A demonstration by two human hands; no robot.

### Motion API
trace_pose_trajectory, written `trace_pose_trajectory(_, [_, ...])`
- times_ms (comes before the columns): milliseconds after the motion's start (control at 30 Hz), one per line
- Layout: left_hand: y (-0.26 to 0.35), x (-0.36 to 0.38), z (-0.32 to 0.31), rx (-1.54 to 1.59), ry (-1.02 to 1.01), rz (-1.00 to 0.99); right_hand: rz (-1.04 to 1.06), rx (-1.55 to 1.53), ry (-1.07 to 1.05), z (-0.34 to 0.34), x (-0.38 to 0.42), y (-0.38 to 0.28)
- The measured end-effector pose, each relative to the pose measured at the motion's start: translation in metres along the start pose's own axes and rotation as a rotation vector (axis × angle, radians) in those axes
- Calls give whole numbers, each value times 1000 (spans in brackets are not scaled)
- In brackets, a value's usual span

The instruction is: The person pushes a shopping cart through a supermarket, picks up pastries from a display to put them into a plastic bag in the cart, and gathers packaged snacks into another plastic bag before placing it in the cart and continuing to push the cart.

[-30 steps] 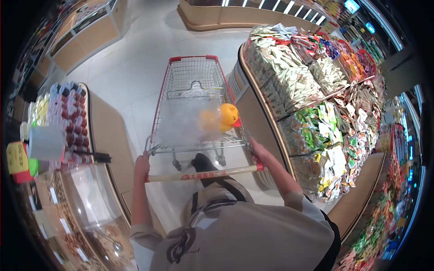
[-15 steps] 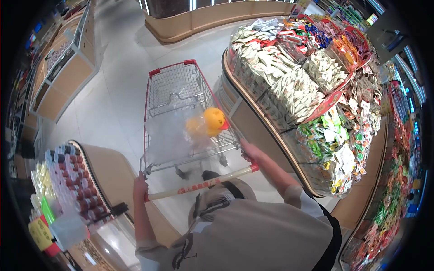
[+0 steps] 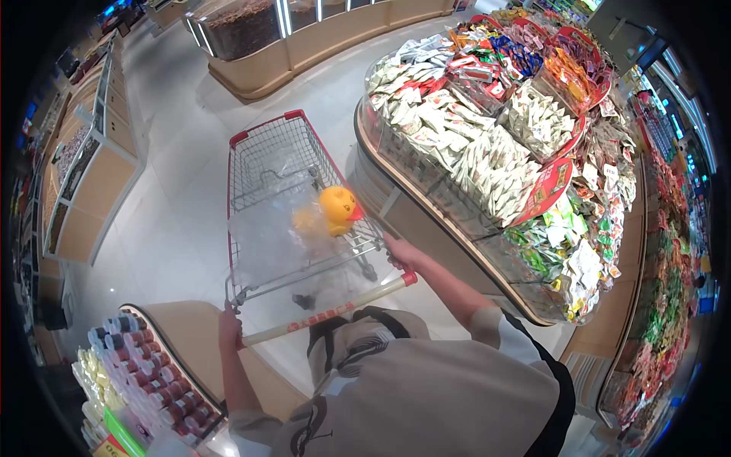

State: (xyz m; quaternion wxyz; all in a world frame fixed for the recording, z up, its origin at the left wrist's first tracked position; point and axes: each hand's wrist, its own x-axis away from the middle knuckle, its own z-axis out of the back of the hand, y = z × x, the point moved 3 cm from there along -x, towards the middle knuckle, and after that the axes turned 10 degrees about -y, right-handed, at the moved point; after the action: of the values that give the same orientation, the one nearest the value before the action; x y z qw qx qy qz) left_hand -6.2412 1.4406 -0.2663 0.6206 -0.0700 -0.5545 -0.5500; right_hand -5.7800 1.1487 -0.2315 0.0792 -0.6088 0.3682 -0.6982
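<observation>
A wire shopping cart with red corners stands in front of me in the head view. My left hand is closed around the cart's metal frame at the left end of its handle bar. On the other side my right hand grips the frame just ahead of the bar's right end. Inside the cart sits a yellow rubber duck with a red beak. Clear plastic bags lie to its left; what they hold is hard to make out.
A large bin display of wrapped snacks runs close along the cart's right. Stacked jars on a counter stand at lower left. Further off are a wooden counter at left and a curved counter ahead, with pale tiled floor between.
The jar display at left has slid down in view and the curved counter ahead looks nearer. Both hands keep their hold on the cart, which appears slightly further left.
</observation>
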Motion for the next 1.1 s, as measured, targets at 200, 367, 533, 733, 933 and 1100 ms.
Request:
trace_pose_trajectory(200, [41, -56, 37, -78, -41, -12, -3, -50, 34, -15, -27, -28])
trace_pose_trajectory(367, [67, -123, 71, -186, -127, -123, -2, -89, 92, -26, -47, -52])
trace_pose_trajectory(533, [109, -164, 96, -216, -193, -181, 26, -142, 157, -42, -53, -86])
trace_pose_trajectory(733, [198, -171, 109, -182, -182, -162, 13, -155, 253, -46, -75, -118])
trace_pose_trajectory(933, [260, -210, 119, -252, -210, -217, -5, -171, 319, -46, -92, -146])
trace_pose_trajectory(1100, [314, -255, 125, -330, -243, -237, -29, -182, 362, -40, -116, -164])
